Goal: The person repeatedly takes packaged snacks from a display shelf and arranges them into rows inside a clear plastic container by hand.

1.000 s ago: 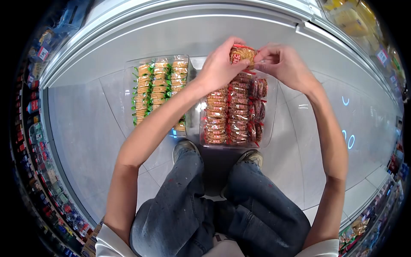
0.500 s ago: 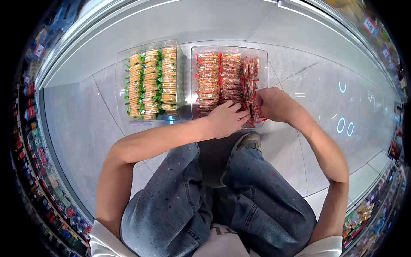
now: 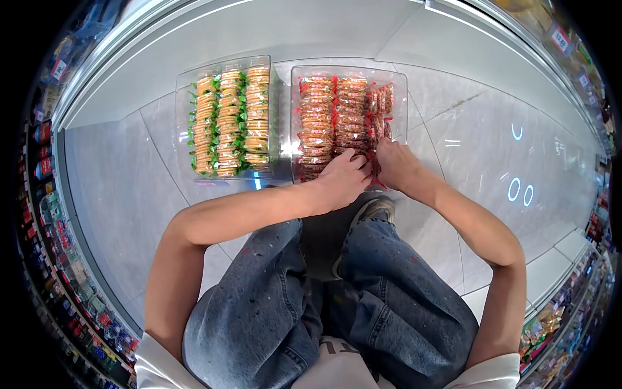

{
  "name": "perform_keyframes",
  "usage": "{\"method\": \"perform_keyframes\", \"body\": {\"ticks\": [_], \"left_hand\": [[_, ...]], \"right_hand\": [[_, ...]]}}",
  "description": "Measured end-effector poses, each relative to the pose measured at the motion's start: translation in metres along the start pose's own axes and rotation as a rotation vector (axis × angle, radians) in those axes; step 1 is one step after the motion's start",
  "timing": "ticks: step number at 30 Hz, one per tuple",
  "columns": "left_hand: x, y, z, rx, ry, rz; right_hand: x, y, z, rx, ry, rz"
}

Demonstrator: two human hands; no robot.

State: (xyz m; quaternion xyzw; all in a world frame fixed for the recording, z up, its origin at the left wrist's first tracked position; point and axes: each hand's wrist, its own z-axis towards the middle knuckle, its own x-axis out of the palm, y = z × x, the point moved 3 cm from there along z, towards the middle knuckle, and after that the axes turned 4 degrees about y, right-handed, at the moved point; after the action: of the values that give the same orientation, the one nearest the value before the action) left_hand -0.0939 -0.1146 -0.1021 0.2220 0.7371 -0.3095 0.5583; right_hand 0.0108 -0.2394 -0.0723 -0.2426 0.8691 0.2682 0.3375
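A clear plastic tray [image 3: 403,97] on the floor holds rows of individually wrapped brown snacks [image 3: 351,107] with red print and red wrapper ends. Over its near right corner, my left hand [image 3: 345,178] curls its fingers round snack packets low in the middle and right rows. My right hand [image 3: 398,167] comes in over the tray's right side, fingers closed on packets at the near end of the right row. The two hands nearly meet, and their fingertips are partly hidden among the wrappers.
Left of this tray stands a second clear tray [image 3: 183,123], with rows of pale round wrapped crackers [image 3: 230,123] and green wrapper ends. Grey floor tiles [image 3: 453,227] surround both. Stocked shelves [image 3: 61,253] with price tags curve round the edges. My bent knees and a shoe [image 3: 377,209] are close to the tray.
My right hand has moved left and slightly down, closer to my left hand. My left fingers have curled in more. The view has shifted slightly.
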Motion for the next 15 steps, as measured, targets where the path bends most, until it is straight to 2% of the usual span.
{"method": "perform_keyframes", "body": {"ticks": [3,8,11,15], "left_hand": [[0.001,-0.001,-0.001,-0.004,0.014,0.006],[0.000,0.000,-0.001,-0.002,0.091,0.000],[0.004,0.001,-0.005,-0.006,0.070,0.022],[0.000,0.003,-0.009,-0.008,0.092,0.038]], "right_hand": [[-0.006,0.005,-0.004,0.008,0.005,0.024],[0.037,-0.008,0.010,0.010,-0.038,-0.024],[0.020,0.007,0.000,0.062,0.047,-0.047],[0.017,0.012,-0.005,0.022,-0.034,-0.049]]}}
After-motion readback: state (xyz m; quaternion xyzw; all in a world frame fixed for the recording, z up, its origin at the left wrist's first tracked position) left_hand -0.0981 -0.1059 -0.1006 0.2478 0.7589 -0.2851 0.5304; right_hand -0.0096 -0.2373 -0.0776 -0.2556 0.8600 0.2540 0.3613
